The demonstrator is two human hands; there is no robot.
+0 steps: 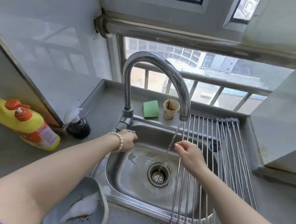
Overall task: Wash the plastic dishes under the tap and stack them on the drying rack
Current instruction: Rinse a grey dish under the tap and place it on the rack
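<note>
left grip (pixel 128 140) curled on tap handle (pixel 130 131); right grip (pixel 187 152) loosely curled, holding nothing, fingertips at water stream (pixel 172 141). nearest, grey plastic dish (pixel 85 209) on surface beside sink (pixel 135 187). drying rack (pixel 219 174) across sink's right. farther back, green sponge (pixel 150 108), paper cup (pixel 171 109).

Steel sink basin (pixel 127 179) at centre, with the round drain strainer (pixel 158 175) in its floor and the curved chrome tap (pixel 147 79) rising behind its left rear corner. Roll-up metal-rod drying rack (pixel 216 166) spans the basin's right side; green sponge (pixel 150 109) and paper cup (pixel 171 109) stand side by side on the rear ledge (sponge to the left). Left of the sink lie the yellow detergent bottle (pixel 30 127) and dark pump dispenser (pixel 79 126); the grey plastic dish (pixel 85 209) sits at the front-left corner.
</note>
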